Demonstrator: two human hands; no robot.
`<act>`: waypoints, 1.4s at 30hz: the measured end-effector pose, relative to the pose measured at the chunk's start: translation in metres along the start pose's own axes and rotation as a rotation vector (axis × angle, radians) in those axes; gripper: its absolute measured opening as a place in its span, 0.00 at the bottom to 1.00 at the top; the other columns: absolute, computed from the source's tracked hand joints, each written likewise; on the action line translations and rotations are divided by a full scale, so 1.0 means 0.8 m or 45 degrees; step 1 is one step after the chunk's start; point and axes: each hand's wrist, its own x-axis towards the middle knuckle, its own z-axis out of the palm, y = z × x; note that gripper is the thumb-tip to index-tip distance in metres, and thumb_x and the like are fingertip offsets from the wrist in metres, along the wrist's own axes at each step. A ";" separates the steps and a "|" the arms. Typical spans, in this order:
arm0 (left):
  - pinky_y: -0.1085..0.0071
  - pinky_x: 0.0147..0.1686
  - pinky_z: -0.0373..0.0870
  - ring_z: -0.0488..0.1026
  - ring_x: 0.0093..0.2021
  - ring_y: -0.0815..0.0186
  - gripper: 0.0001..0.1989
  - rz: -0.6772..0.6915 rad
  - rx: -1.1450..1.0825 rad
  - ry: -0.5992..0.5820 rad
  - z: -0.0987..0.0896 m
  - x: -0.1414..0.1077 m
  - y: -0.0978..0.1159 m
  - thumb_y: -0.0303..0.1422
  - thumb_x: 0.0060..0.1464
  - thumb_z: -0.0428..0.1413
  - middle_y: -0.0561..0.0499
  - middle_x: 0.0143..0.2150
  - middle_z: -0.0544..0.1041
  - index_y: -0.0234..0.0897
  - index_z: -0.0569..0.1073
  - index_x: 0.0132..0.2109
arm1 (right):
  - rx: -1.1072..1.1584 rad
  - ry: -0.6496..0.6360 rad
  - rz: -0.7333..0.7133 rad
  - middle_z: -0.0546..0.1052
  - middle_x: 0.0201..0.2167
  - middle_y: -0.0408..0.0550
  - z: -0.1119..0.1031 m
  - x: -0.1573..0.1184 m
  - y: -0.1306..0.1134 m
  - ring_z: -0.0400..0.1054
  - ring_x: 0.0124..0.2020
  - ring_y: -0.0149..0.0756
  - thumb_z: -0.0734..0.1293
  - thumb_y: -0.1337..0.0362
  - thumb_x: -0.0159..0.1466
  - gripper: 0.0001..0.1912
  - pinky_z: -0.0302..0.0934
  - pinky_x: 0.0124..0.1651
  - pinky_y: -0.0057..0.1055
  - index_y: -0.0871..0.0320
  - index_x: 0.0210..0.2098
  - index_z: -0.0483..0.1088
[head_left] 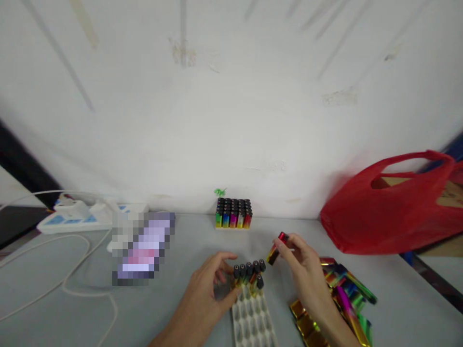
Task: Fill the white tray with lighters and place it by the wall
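White tray (253, 315) lay nearest, bare cups running out of view at the bottom; loose glossy pieces (345, 303) sat to its right in a heap. At the tray's far end stood five dark-topped lighters (249, 268) in a row, with a sixth in front at the right. Left hand (208, 282) curved round the row's left end, thumb and fingers apart, thumb by the tray's edge (whether it pressed there, could not tell). Right hand (302, 258) pinched a red-and-gold lighter (275, 250) between thumb and fingers, tilted, right of the row and apart from it. Handling, as judged: level it upright before lowering, approach from the open right side, keep the tray steadied, avoid brushing the standing ones. Margins: bare grey table (195, 233) beyond the row gave free room; phone (144, 250) well off to the left; red bag (379, 217) bounded the right; a packed block of lighters (233, 219) just before the wall (231, 120) set the far limit.
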 end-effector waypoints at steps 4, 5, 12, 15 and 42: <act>0.62 0.43 0.72 0.77 0.39 0.57 0.25 0.014 0.054 0.027 -0.001 -0.001 0.003 0.27 0.52 0.66 0.52 0.40 0.83 0.43 0.78 0.58 | 0.479 -0.086 0.188 0.75 0.31 0.42 0.008 -0.003 0.001 0.69 0.32 0.38 0.71 0.45 0.72 0.19 0.64 0.40 0.34 0.53 0.37 0.71; 0.62 0.42 0.72 0.78 0.39 0.57 0.25 0.025 0.075 0.038 -0.002 -0.002 0.005 0.27 0.52 0.65 0.52 0.40 0.82 0.43 0.78 0.58 | 0.573 -0.114 0.243 0.75 0.30 0.41 0.011 -0.005 0.001 0.67 0.29 0.35 0.72 0.45 0.71 0.18 0.64 0.36 0.32 0.53 0.40 0.72; 0.59 0.44 0.75 0.79 0.39 0.55 0.28 0.077 0.186 0.073 -0.002 -0.004 0.010 0.24 0.49 0.63 0.52 0.38 0.80 0.41 0.77 0.58 | 0.922 -0.344 0.566 0.57 0.21 0.34 0.017 -0.010 -0.008 0.46 0.21 0.28 0.73 0.37 0.66 0.28 0.49 0.24 0.26 0.57 0.32 0.72; 0.58 0.45 0.75 0.79 0.39 0.54 0.29 0.077 0.223 0.065 -0.001 -0.006 0.008 0.23 0.49 0.62 0.51 0.38 0.79 0.40 0.76 0.60 | 0.982 -0.497 0.643 0.51 0.19 0.32 0.016 -0.011 -0.012 0.41 0.21 0.27 0.73 0.34 0.64 0.34 0.46 0.23 0.25 0.54 0.23 0.62; 0.47 0.78 0.57 0.65 0.75 0.45 0.59 0.169 -0.101 -0.415 -0.025 -0.007 -0.003 0.23 0.45 0.69 0.43 0.74 0.67 0.51 0.53 0.80 | 1.005 -0.511 0.714 0.51 0.15 0.31 0.027 -0.017 -0.008 0.38 0.18 0.25 0.74 0.32 0.60 0.34 0.37 0.23 0.28 0.54 0.21 0.63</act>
